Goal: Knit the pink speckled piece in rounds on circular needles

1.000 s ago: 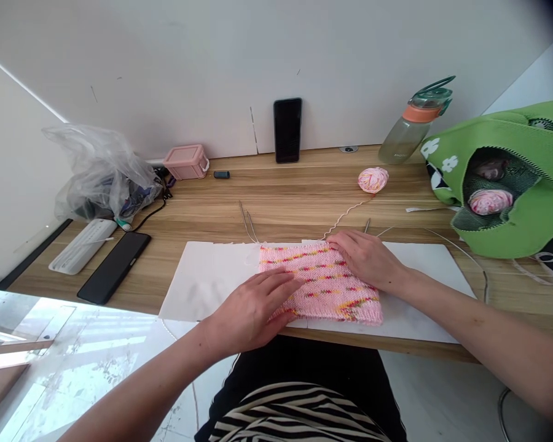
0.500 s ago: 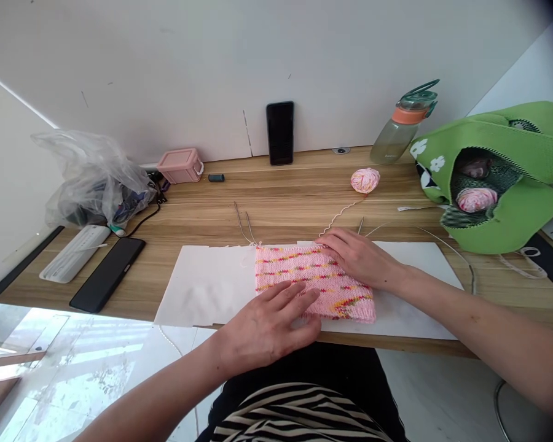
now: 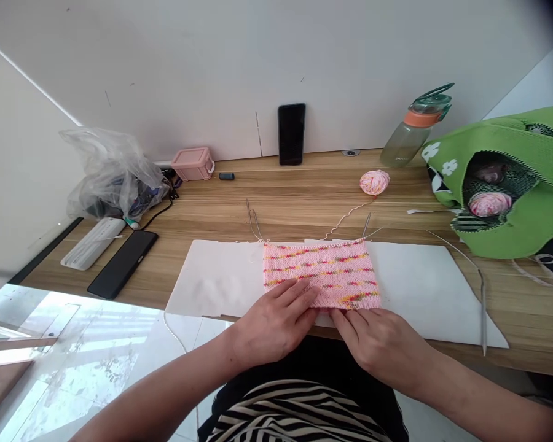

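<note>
The pink speckled knitted swatch is being flattened at the worktop's near edge by the open left hand and open right hand; even, outward smoothing seems called for next.

Bare white foam sheet lay open on both sides of the pink speckled knitted swatch, while thin metal knitting needles and a pink yarn ball cluttered the wooden desk behind it.
</note>
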`<state>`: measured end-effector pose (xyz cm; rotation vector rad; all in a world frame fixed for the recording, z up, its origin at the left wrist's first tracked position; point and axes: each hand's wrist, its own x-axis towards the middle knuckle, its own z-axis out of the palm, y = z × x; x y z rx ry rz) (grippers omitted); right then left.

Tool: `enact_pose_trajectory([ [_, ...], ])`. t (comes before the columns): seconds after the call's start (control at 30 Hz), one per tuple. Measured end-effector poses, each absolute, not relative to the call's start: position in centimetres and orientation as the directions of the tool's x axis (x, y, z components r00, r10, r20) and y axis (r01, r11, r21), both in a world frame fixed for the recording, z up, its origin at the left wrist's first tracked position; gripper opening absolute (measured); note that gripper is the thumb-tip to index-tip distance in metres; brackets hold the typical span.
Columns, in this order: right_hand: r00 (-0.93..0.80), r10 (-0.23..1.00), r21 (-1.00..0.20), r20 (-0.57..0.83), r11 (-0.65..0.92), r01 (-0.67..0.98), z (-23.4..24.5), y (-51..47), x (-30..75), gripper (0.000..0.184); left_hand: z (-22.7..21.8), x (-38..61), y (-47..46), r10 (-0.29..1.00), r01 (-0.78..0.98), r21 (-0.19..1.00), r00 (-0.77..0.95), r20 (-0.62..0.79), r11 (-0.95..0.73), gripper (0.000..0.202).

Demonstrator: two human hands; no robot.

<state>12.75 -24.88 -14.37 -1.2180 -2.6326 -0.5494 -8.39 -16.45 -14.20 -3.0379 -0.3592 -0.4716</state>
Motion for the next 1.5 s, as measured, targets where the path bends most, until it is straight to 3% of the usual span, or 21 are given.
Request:
enact_pose_trajectory([
  [0.13, -0.652, 0.692, 0.281, 0.311, 0.588, 0.758, -14.2, -24.5, 12.4, 0.026, -14.0, -8.2, -16.6, 0.239, 0.256, -0.019, 0.926, 0.293, -0.967, 0.021],
  [0.3, -0.695, 0.626, 0.235, 0.354, 0.660, 0.714, -13.6, -24.5, 12.6, 0.024, -13.8, -8.0, -16.5, 0.308, 0.316, 0.016, 0.909, 0.281, -0.948, 0.019],
  [0.5, -0.675, 0.655, 0.046, 0.340, 0.705, 0.707, -13.8, -24.7, 13.3, 0.025, -14.3, -8.2, -16.7, 0.294, 0.298, 0.033, 0.908, 0.299, -0.954, 0.017],
  [0.67, -0.558, 0.713, -0.145, 0.425, 0.662, 0.735, -12.4, -23.9, 14.1, 0.017, -14.5, -8.3, -16.6, 0.255, 0.258, 0.036, 0.905, 0.340, -0.965, 0.015],
  [0.83, -0.584, 0.772, -0.217, 0.251, 0.633, 0.743, -12.5, -23.4, 14.3, 0.017, -14.7, -8.4, -17.0, 0.210, 0.210, 0.046, 0.881, 0.424, -0.977, 0.011],
  [0.93, -0.595, 0.768, -0.272, 0.236, 0.641, 0.718, -12.3, -22.9, 14.7, 0.016, -14.0, -8.6, -17.2, 0.260, 0.219, 0.142, 0.858, 0.444, -0.965, 0.011],
  [1.07, -0.533, 0.761, -0.307, 0.369, 0.642, 0.703, -10.8, -20.0, 16.0, 0.014, -11.4, -8.2, -15.5, 0.349, 0.214, 0.331, 0.832, 0.431, -0.919, 0.012],
  [1.17, -0.465, 0.797, -0.312, 0.385, 0.587, 0.747, -10.6, -16.9, 16.8, 0.016, -9.8, -7.1, -12.5, 0.409, 0.275, 0.364, 0.835, 0.368, -0.890, 0.014],
  [1.3, -0.451, 0.839, -0.218, 0.306, 0.522, 0.824, -12.2, -14.7, 16.8, 0.015, -10.2, -5.0, -8.5, 0.499, 0.434, 0.341, 0.857, 0.130, -0.834, 0.015],
  [1.37, -0.478, 0.841, -0.161, 0.253, 0.524, 0.836, -13.1, -14.8, 16.6, 0.008, -11.0, -4.3, -7.5, 0.500, 0.467, 0.301, 0.865, 0.040, -0.832, 0.011],
  [1.5, -0.524, 0.828, -0.133, 0.200, 0.553, 0.823, -14.0, -15.3, 16.7, 0.014, -12.1, -3.8, -7.0, 0.487, 0.478, 0.255, 0.873, -0.033, -0.840, 0.010],
])
